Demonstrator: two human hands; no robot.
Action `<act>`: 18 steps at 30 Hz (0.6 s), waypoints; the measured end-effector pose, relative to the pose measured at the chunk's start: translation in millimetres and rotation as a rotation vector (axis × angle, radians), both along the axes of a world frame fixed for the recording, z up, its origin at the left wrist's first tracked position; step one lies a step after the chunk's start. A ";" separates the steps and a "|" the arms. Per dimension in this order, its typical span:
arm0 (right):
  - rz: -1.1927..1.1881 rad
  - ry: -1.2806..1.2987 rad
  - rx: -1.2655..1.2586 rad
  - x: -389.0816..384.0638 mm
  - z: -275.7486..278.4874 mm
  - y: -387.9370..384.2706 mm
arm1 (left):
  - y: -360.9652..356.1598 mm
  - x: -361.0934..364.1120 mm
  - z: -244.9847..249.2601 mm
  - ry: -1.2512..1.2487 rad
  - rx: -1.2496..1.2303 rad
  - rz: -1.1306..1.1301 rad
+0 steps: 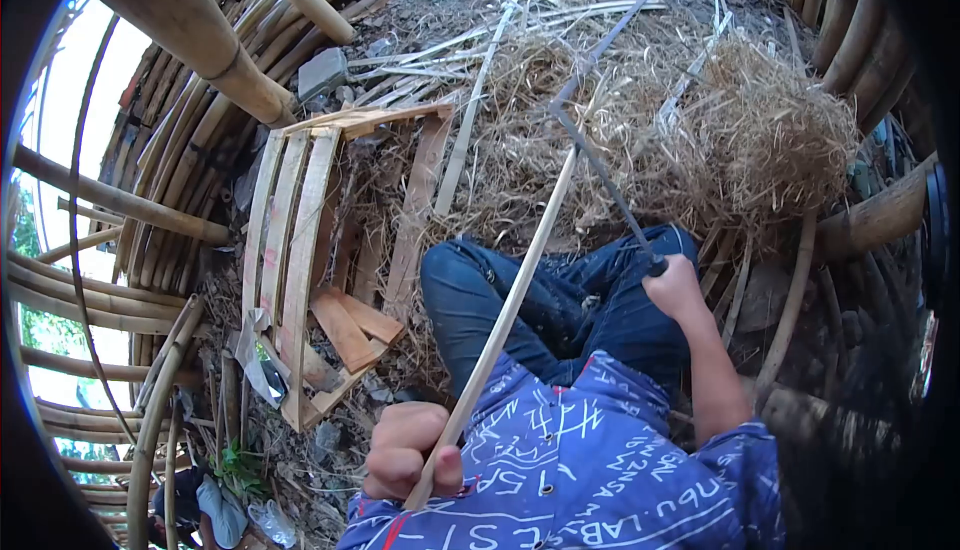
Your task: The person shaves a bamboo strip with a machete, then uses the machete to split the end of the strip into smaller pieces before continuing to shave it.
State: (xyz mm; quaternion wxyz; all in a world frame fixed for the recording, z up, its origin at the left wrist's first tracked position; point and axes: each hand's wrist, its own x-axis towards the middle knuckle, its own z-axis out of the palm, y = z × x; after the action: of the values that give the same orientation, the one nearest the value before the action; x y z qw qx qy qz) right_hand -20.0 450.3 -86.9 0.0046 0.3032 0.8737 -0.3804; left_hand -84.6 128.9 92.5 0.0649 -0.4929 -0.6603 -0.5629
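Near the bottom, my left hand is closed around the lower end of a long, pale bamboo strip. The strip slants up and away over my lap. My right hand grips the dark handle of a long, thin-bladed metal knife above my right knee. From there its dark metal runs up and left, then bends sharply toward the upper right. The strip's far end overlaps the knife just below that bend. Curly bamboo shavings lie in a thick heap beyond my crossed legs.
To the left stands a slatted wooden crate with loose boards by it. Split bamboo strips lie on the ground ahead, near a grey block. A thick bamboo pole leans in at upper left. Bamboo poles flank the right.
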 end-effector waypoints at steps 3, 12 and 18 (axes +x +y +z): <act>-0.057 0.025 -0.141 1.5 -1.9 -5.2 | 4.5 -9.5 -5.3 -0.016 0.197 -0.044; 0.181 0.317 -0.374 -24.6 39.1 -63.8 | 1.3 5.4 -12.3 0.153 0.132 0.325; 0.340 0.334 -0.094 -23.2 67.5 -69.5 | -9.5 7.3 -9.5 -0.029 0.002 0.603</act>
State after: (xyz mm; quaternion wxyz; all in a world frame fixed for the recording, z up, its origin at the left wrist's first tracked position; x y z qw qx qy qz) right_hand -43.2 380.8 -19.4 -0.0621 0.0841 0.8822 -0.4591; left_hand -77.3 119.3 82.9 0.2201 -0.2663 -0.7772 -0.5259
